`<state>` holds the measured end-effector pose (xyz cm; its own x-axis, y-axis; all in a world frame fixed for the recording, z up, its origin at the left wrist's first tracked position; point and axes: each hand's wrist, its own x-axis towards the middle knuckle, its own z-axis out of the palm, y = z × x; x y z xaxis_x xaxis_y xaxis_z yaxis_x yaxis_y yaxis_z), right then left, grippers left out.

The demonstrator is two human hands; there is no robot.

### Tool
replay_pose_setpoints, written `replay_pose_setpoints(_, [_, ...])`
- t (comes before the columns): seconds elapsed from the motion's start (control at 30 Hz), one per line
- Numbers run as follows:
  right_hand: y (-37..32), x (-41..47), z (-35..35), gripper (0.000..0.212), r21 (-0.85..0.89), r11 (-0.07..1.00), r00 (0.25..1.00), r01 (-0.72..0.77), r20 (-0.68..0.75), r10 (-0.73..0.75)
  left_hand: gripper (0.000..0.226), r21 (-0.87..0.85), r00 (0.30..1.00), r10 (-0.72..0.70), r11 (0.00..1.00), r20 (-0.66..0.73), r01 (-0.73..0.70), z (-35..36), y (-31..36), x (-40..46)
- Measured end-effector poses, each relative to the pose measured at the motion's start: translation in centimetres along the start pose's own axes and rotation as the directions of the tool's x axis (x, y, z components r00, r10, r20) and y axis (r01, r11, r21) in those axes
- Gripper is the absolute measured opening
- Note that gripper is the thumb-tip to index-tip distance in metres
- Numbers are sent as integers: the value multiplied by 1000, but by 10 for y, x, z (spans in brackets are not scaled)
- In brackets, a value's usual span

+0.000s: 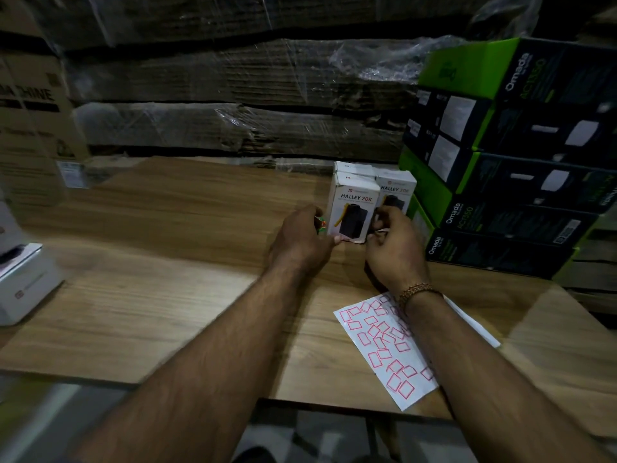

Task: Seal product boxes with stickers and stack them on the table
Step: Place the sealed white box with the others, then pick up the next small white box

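- Several shrink-wrapped cartons (233,95) fill the upper frame; green-and-black boxes (500,155) stack at right.
- The wooden table (150,279) spans the middle.
- The sticker sheet (387,349) lies lower right.
- The front white box (352,212) stands upright right of centre, beside others.
- The left hand (300,240) and right hand (394,248) each grip it; set it square against its neighbours, I judge.

White box (23,289) at nine o'clock cut by the left edge, rear product boxes (354,169) mostly hidden behind front ones, green-black cartons (521,182) running off right edge, small print blurred.
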<state>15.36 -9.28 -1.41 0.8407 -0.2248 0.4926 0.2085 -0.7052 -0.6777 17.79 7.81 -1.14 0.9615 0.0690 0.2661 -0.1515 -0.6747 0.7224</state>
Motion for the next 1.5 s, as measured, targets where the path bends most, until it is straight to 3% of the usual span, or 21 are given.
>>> replay_pose_setpoints(0.1, [-2, 0, -3, 36, -28, 999, 999, 14, -30, -15, 76, -84, 1000, -10, 996, -8, 9, -2, -3, 0])
replay_pose_setpoints(0.23, [-7, 2, -9, 32, -43, 999, 997, 15, -81, -18, 70, -198, 999, 15, 980, -46, -24, -11, -7, -7])
replay_pose_setpoints(0.4, [-9, 3, -14, 30, -49, 999, 995, 4, -104, -9, 51, -389, 998, -44, 921, -41, 25, -28, -11, -30])
replay_pose_setpoints(0.57, [-14, 1, -21, 25, -57, 997, 985, 55, -159, -64, 31, -471, 997, -70, 879, 13, 67, -44, -17, -63])
replay_pose_setpoints(0.8, [-54, -5, -45, 29, -103, 953, 855, 286, -422, -302, 24, -562, 998, -57, 825, 36, 68, -66, -22, -107])
replay_pose_setpoints(0.87, [-72, -7, -56, 29, -158, 914, 839, 373, -362, -405, 25, -579, 997, -58, 812, 48, 75, -71, -23, -119])
replay_pose_setpoints(1.0, [-115, -17, -70, 25, -291, 786, 808, 545, -70, -586, 27, -576, 993, -93, 808, 76, 120, -82, -20, -142])
replay_pose_setpoints(1.17, [-166, -49, -60, 21, -134, 767, 778, 628, 78, -624, 20, -506, 994, -111, 856, 15, 103, -97, -14, -173])
replay_pose_setpoints(1.3, [-199, -74, -35, 20, -38, 790, 783, 612, 164, -600, 19, -421, 997, -73, 905, -5, 64, -120, -14, -206])
replay_pose_setpoints(1.43, [-229, -98, -9, 16, 135, 824, 797, 551, 208, -567, 26, -167, 977, 40, 983, -211, -77, -158, -37, -221])
replay_pose_setpoints(1.5, [-246, -109, 1, 13, 233, 835, 815, 498, 204, -543, 27, -26, 909, 131, 988, -396, -153, -187, -50, -225])
